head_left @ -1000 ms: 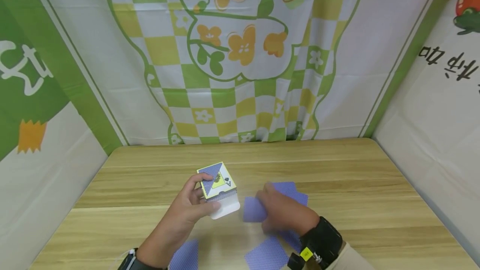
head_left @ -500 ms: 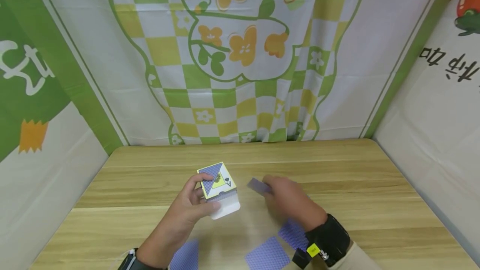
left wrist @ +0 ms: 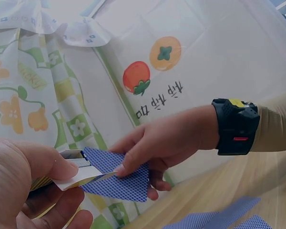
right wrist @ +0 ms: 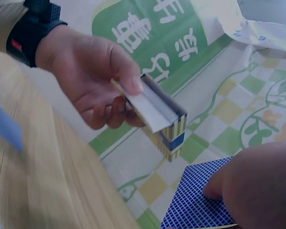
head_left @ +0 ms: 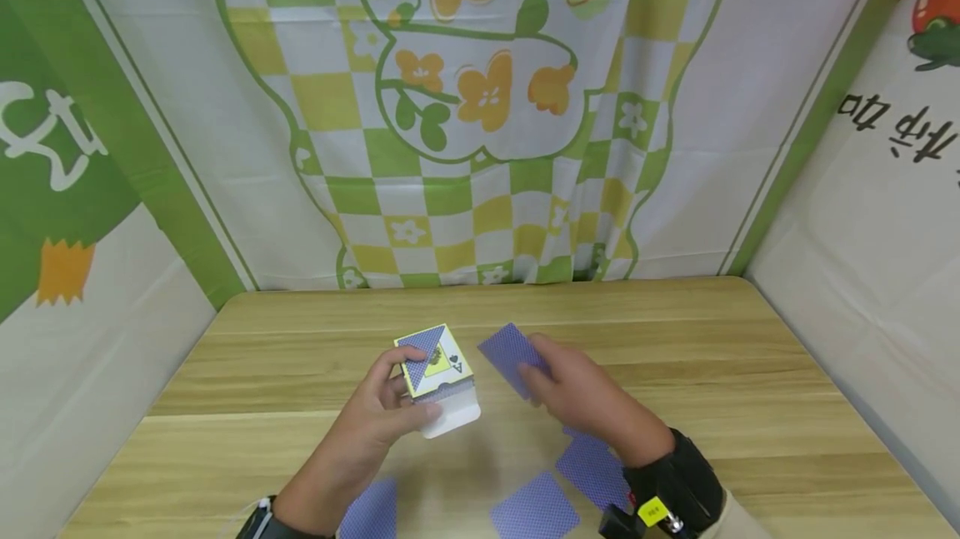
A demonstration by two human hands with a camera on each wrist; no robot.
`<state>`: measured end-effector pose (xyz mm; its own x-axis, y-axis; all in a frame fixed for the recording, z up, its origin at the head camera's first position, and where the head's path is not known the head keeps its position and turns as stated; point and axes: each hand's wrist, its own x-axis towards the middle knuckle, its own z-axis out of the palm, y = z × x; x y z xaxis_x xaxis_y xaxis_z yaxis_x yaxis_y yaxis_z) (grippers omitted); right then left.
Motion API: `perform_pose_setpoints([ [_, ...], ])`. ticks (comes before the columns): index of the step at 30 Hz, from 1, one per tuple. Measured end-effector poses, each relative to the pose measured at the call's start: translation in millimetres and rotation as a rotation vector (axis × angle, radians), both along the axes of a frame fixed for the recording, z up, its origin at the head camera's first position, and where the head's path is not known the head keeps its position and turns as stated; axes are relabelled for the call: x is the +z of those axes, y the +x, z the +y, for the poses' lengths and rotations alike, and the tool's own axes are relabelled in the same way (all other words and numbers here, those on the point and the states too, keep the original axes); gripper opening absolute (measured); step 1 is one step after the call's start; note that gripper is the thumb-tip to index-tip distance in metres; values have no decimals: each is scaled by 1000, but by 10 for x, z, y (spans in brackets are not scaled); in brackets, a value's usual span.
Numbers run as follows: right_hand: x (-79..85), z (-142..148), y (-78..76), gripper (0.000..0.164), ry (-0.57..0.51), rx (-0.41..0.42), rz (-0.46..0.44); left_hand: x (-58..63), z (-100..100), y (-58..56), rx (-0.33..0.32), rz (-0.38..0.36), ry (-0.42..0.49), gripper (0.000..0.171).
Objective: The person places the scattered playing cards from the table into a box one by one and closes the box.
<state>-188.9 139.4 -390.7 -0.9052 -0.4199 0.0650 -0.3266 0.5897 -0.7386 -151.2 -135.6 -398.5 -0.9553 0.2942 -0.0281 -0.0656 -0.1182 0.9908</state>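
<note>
My left hand (head_left: 386,406) grips a playing card box (head_left: 435,360) with an ace and a blue check triangle on its face. The box's white flap (head_left: 453,414) hangs folded out toward me, and its open end shows in the right wrist view. To the right of the box, my right hand (head_left: 577,385) pinches a blue-backed playing card (head_left: 510,356) between thumb and fingers, raised off the table. In the left wrist view the card (left wrist: 133,183) overlaps the box's flap (left wrist: 74,177). Blue-backed cards (head_left: 592,468) lie below my right wrist.
Another face-down card (head_left: 536,507) lies near the front of the wooden table (head_left: 300,339), and one more card (head_left: 371,510) sits beside my left forearm. A printed curtain (head_left: 480,214) hangs along the table's back edge, with cloth walls at both sides.
My right hand has lifted a card from the pile at right and turned its blue back toward me, near the box. My left hand and the box have stayed in place.
</note>
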Motion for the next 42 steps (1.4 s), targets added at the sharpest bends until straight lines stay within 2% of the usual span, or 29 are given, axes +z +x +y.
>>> perform_pose_setpoints([
  [6,125,27,83,20,-114,37,-85,-5,6,5,3,0,-4,59],
  [12,192,45,123,25,-195,39,-122,-8,8,6,-7,8,-14,59],
  [17,224,46,142,30,-305,65,-174,-12,5,4,-10,6,-14,58],
  [21,225,33,152,35,-417,143,-238,-11,5,2,-11,1,-11,59],
  [26,192,-27,177,39,-516,304,-301,-10,5,-1,-11,0,-10,61],
  [29,152,-77,200,39,-521,374,-368,-12,3,-5,-9,4,-11,62],
  [35,87,-179,256,39,-439,387,-451,-24,0,-23,-14,32,1,63],
  [42,29,-229,275,42,-437,424,-541,-23,-8,-21,-4,33,-5,64],
])
